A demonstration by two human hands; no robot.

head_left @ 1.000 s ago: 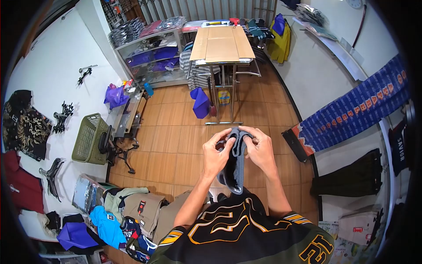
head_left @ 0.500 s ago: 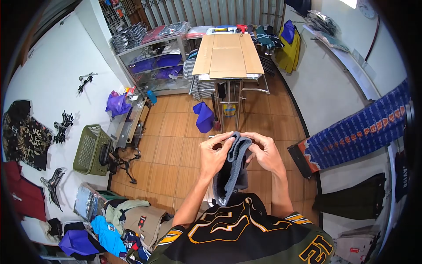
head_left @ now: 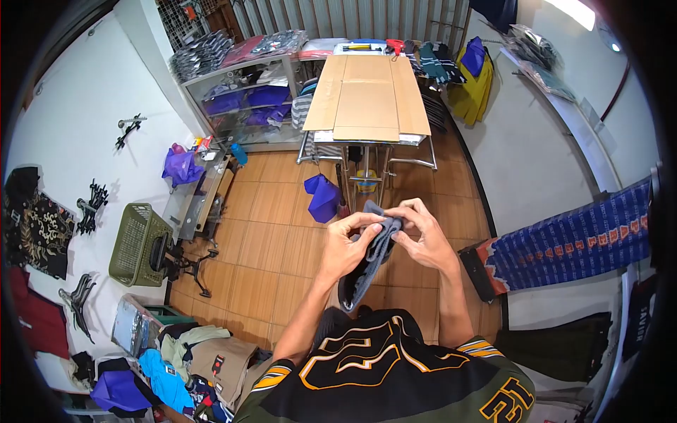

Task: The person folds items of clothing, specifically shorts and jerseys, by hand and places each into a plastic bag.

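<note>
Grip pinched closed: left hand (head_left: pixel 345 248), right hand (head_left: pixel 428 241) on grey cloth (head_left: pixel 379 249), top bunched tighter than before

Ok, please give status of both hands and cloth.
Left hand, right hand: both pinching the cloth. Cloth bunched between fingers, lower end hanging. Nothing seen in the way.

I find myself in a clothing shop: hung garments (head_left: pixel 48 222), packaged stock (head_left: pixel 204 56) and display shelving (head_left: pixel 247 99).

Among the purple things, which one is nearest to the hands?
The purple thing beside the table legs, just beyond the left hand; all the others are clearly farther off.
</note>
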